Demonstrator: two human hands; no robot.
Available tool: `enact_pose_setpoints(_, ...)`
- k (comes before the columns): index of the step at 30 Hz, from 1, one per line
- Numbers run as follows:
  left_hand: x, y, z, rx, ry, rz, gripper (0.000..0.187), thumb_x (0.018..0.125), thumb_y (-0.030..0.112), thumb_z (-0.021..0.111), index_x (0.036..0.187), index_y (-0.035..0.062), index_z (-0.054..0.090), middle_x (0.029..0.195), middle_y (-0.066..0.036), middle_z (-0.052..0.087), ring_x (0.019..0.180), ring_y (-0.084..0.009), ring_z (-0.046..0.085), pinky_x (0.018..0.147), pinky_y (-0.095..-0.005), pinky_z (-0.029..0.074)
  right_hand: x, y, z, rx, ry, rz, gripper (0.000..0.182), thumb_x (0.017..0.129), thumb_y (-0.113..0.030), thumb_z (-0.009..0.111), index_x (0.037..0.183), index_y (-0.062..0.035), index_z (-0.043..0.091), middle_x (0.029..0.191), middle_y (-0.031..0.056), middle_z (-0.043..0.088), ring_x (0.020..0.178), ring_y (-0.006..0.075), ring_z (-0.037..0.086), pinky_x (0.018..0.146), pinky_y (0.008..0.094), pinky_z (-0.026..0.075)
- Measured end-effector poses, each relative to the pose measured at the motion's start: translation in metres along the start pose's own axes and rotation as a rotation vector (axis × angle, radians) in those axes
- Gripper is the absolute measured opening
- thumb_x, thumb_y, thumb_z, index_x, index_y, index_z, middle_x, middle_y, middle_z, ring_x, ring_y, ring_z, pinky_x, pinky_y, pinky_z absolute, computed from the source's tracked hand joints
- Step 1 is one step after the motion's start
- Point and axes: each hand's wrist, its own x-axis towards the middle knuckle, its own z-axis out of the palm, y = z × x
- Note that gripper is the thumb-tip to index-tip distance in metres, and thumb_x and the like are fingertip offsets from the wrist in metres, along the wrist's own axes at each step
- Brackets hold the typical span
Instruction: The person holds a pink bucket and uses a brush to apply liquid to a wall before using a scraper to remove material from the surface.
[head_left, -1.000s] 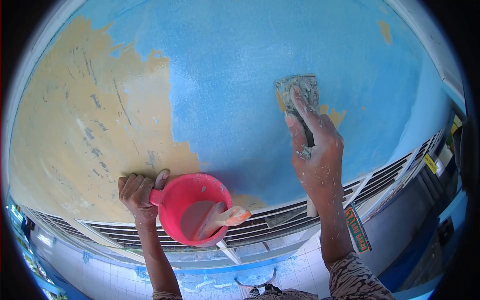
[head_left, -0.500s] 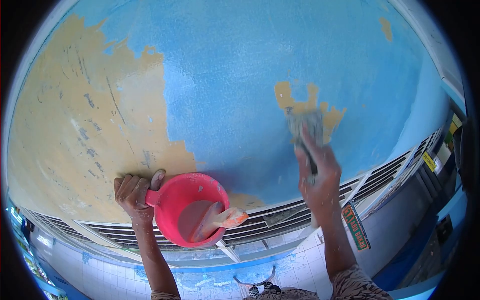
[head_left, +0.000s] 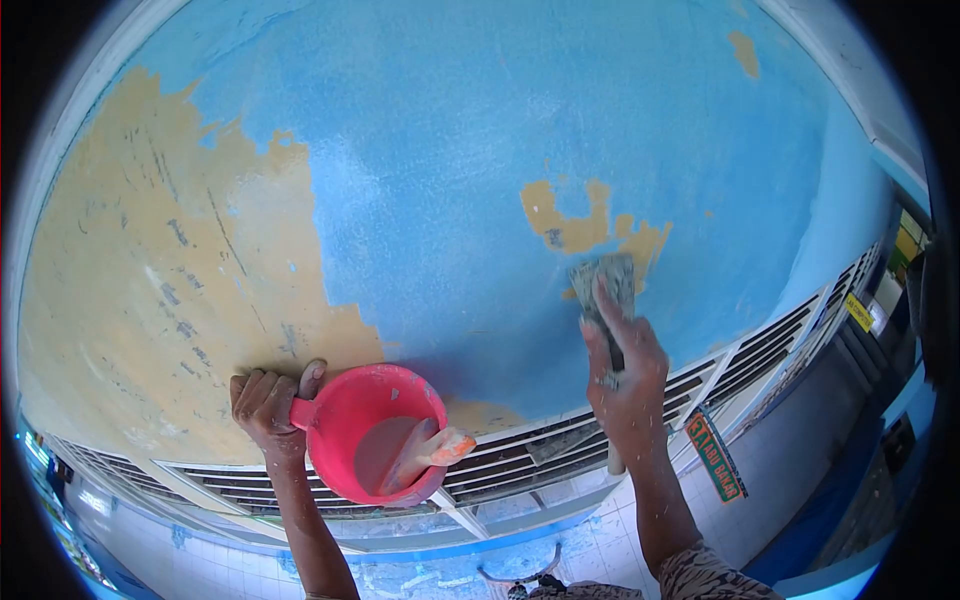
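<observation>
My left hand [head_left: 268,408] is wrapped round the short handle of a pink dipper [head_left: 335,425], close against the wall. Inside the dipper sits some greyish liquid, and a paint-smeared brush [head_left: 450,446] leans in it with its orange-tipped handle over the rim. In my right hand [head_left: 632,375] is a putty knife [head_left: 606,282] with a wide, stained blade, my index finger stretched along it. The blade lies at the blue wall [head_left: 450,190], just below a patch of bare tan surface [head_left: 570,222].
A broad tan, scuffed area [head_left: 170,270] covers the wall's left side. Below the wall runs a slatted vent [head_left: 540,440]. A green sign [head_left: 716,458] hangs lower right, above a white tiled floor [head_left: 220,555].
My right hand has moved the putty knife slightly down, showing more of the tan patch. The view has shifted a little. My left hand still holds the dipper.
</observation>
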Motion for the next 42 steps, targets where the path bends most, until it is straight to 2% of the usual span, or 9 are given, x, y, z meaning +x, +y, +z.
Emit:
enact_pose_setpoints(3,0.0,-0.001,-0.002,0.008,-0.043,0.0,0.047,0.077,0.022,0.086,0.052,0.0118,0.048,0.05,-0.001,0.038,0.049,-0.02,0.038,0.058,-0.0363,0.029,0.026,-0.009,-0.005,0.044,0.053,-0.022,0.05,0.093,-0.004,0.069,0.142,-0.0098,0.06,0.087,0.0143,0.064,0.074,0.0213,0.061,0.071,0.0375,0.051)
enact_pose_setpoints(4,-0.001,-0.002,-0.002,0.012,-0.042,-0.003,0.046,0.078,0.022,0.086,0.052,0.0117,0.048,0.05,-0.001,0.038,0.05,-0.0199,0.038,0.058,-0.0362,0.029,0.022,-0.002,-0.004,0.036,0.054,-0.057,0.053,0.093,-0.007,0.069,0.145,-0.0143,0.058,0.08,0.0136,0.054,0.066,0.0214,0.056,0.058,0.0391,0.049)
enact_pose_setpoints(19,-0.004,-0.005,0.002,0.036,-0.033,0.006,0.047,0.079,0.024,0.085,0.053,0.0127,0.049,0.05,0.0,0.04,0.05,-0.0187,0.041,0.058,-0.0355,0.032,0.002,0.021,-0.003,0.083,0.065,-0.028,0.054,0.095,-0.007,0.068,0.146,-0.0122,0.055,0.083,0.0183,0.059,0.072,0.0254,0.063,0.062,0.0424,0.051)
enact_pose_setpoints(21,-0.001,-0.005,-0.001,0.03,-0.048,0.019,0.047,0.08,0.025,0.085,0.053,0.0127,0.049,0.05,0.0,0.04,0.05,-0.0187,0.041,0.058,-0.0352,0.032,0.029,0.008,-0.013,0.023,0.095,0.02,0.045,0.095,-0.004,0.066,0.14,-0.0066,0.06,0.095,0.0205,0.068,0.085,0.0242,0.069,0.078,0.0384,0.054)
enact_pose_setpoints(29,-0.003,-0.007,-0.001,0.049,-0.055,0.032,0.043,0.081,0.025,0.084,0.055,0.0124,0.053,0.05,-0.001,0.042,0.049,-0.0189,0.042,0.057,-0.0357,0.031,0.009,0.018,-0.013,0.102,0.031,0.095,0.044,0.096,-0.005,0.065,0.14,-0.0072,0.06,0.094,0.0205,0.068,0.081,0.0248,0.067,0.076,0.0374,0.053)
enact_pose_setpoints(31,-0.003,-0.007,-0.002,0.038,-0.056,0.044,0.042,0.082,0.025,0.084,0.056,0.0124,0.054,0.05,-0.001,0.042,0.049,-0.019,0.042,0.057,-0.0358,0.031,0.038,0.019,-0.015,0.021,0.171,-0.069,0.055,0.095,-0.008,0.067,0.148,-0.0171,0.054,0.079,0.0179,0.057,0.067,0.0251,0.059,0.063,0.0409,0.05)
enact_pose_setpoints(33,-0.003,-0.007,0.0,0.029,-0.042,0.046,0.041,0.082,0.025,0.084,0.056,0.0125,0.054,0.051,0.0,0.042,0.049,-0.0191,0.042,0.057,-0.0359,0.032,0.038,0.016,-0.021,0.077,0.132,0.001,0.055,0.095,-0.008,0.067,0.147,-0.0175,0.055,0.079,0.0183,0.058,0.067,0.0255,0.059,0.064,0.0415,0.051)
enact_pose_setpoints(38,-0.003,-0.008,0.001,0.031,-0.042,0.061,0.046,0.083,0.013,0.082,0.053,0.0095,0.047,0.049,-0.003,0.041,0.048,-0.0206,0.04,0.057,-0.0378,0.031,-0.01,0.043,-0.009,0.08,0.118,0.038,0.05,0.095,-0.01,0.067,0.144,-0.0099,0.056,0.082,0.021,0.064,0.068,0.0263,0.061,0.065,0.042,0.052)
enact_pose_setpoints(42,-0.008,-0.012,0.001,0.058,-0.061,0.058,0.049,0.085,0.024,0.082,0.054,0.0125,0.046,0.05,-0.001,0.042,0.049,-0.0206,0.042,0.058,-0.0364,0.033,0.055,0.062,-0.028,-0.008,0.31,-0.059,0.048,0.096,-0.01,0.068,0.142,-0.0071,0.058,0.086,0.0227,0.068,0.07,0.0257,0.064,0.068,0.0411,0.054)
